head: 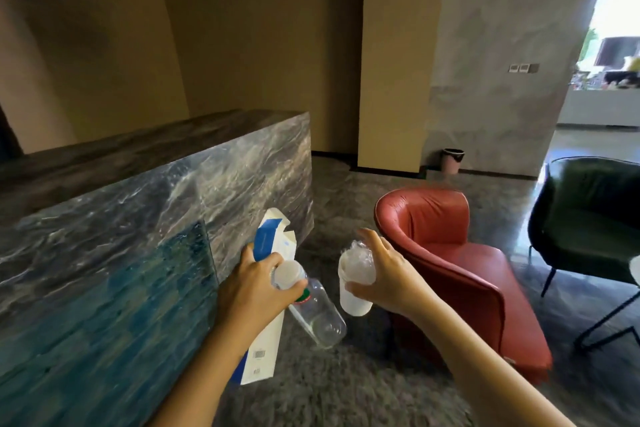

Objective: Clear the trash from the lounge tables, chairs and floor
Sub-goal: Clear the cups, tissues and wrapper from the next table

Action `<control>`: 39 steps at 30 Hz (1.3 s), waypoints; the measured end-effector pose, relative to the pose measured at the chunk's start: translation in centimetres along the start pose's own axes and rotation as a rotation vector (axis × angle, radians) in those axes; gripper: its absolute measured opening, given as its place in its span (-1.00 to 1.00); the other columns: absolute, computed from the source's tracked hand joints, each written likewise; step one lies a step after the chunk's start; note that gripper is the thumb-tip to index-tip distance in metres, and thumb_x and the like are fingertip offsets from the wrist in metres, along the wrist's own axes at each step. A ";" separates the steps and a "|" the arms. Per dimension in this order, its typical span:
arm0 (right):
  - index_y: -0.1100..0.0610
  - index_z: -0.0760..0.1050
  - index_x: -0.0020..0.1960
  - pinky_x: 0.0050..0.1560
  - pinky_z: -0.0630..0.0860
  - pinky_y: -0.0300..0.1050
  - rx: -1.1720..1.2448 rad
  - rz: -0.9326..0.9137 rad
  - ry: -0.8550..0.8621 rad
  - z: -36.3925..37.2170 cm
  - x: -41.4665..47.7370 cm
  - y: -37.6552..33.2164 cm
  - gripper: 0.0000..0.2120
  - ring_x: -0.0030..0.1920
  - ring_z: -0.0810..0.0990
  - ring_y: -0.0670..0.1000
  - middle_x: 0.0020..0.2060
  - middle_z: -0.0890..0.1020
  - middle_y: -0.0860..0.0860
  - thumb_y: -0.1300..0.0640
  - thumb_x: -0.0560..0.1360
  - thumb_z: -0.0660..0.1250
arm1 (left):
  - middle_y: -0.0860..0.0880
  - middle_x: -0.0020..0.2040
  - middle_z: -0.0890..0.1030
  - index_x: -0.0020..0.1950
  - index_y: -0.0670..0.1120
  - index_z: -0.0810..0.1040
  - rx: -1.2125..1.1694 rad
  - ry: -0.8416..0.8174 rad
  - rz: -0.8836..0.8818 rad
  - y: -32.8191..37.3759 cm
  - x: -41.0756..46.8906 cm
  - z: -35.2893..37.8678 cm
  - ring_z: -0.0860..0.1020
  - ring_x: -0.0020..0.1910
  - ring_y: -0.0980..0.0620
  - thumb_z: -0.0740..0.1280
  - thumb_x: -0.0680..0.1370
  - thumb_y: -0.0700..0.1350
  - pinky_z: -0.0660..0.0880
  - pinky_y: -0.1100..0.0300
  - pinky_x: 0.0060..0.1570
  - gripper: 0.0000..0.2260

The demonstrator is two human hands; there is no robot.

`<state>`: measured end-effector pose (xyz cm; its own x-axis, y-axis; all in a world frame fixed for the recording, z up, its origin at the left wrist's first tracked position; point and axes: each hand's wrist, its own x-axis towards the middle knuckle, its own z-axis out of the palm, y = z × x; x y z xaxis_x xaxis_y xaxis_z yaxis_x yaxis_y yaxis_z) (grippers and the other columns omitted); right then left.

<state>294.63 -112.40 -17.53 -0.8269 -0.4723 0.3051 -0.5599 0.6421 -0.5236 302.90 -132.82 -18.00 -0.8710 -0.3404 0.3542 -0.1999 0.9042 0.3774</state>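
My left hand (254,288) is gripping a flattened blue-white carton (265,315), a paper cup (289,274) and a clear plastic bottle (318,315) together. My right hand (381,274) is holding a white cup (355,288) stuffed with crumpled plastic, beside the red armchair (460,274).

No wording can be read. The white-and-blue carton (266,340) bears a barcode (259,354) near its lower end, about 6 o'clock, its digits too blurred. The bottle (322,315) has a red-green label (304,295), also illegible.
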 end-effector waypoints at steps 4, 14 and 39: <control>0.00 0.18 0.37 0.13 0.45 0.02 0.000 0.026 0.034 1.4 11.4 5.6 -0.24 0.18 0.49 0.09 0.23 0.44 0.01 -0.01 0.29 0.48 | 0.04 0.02 0.30 -0.17 0.03 0.46 -0.025 -0.015 0.025 0.1 12.5 5.3 0.46 -0.20 -0.05 0.35 0.32 0.30 0.39 0.17 -0.29 -0.64; -0.01 0.06 0.43 0.14 0.47 0.05 -0.086 0.095 0.059 4.0 43.3 21.3 -0.17 0.19 0.50 0.11 0.30 0.39 0.02 -0.07 0.32 0.45 | -0.01 0.11 0.35 -0.07 0.04 0.48 0.029 -0.050 0.109 2.5 47.6 20.4 0.40 -0.17 0.00 0.33 0.35 0.32 0.33 0.20 -0.25 -0.61; -0.05 0.08 0.43 0.26 0.34 0.08 -0.221 0.579 0.370 2.3 103.5 60.5 -0.18 0.26 0.44 0.10 0.34 0.39 0.01 -0.06 0.31 0.45 | -0.07 0.22 0.34 -0.02 -0.06 0.55 -0.235 -0.280 0.499 15.8 121.8 57.6 0.49 -0.01 -0.08 0.43 0.34 0.21 0.53 0.03 -0.03 -0.60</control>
<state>175.28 -123.86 -19.46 -0.9354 0.1916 0.2972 0.0091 0.8533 -0.5214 167.78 -145.13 -18.21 -0.9252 0.2182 0.3104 0.3381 0.8454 0.4135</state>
